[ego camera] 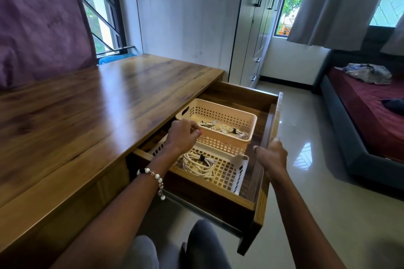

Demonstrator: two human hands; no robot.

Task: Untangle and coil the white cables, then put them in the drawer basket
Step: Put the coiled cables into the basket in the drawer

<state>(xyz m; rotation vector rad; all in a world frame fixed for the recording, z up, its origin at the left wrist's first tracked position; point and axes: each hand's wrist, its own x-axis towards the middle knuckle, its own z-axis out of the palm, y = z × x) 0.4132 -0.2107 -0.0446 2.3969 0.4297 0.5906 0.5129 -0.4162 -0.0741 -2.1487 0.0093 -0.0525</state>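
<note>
Now the white cables (197, 162) lie coiled in the white basket (237, 176) in the open drawer (265, 172). Left hand (182, 135) curls over them, holding nothing I can see. Right hand (272, 156) grips the drawer front; shutting it could pinch the fingers.

We find no legible text, label, brand, number or sign on any item in this view.

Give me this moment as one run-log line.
drawer: open | coiled cables: in white basket | left hand: over peach basket | right hand: at drawer front
</note>
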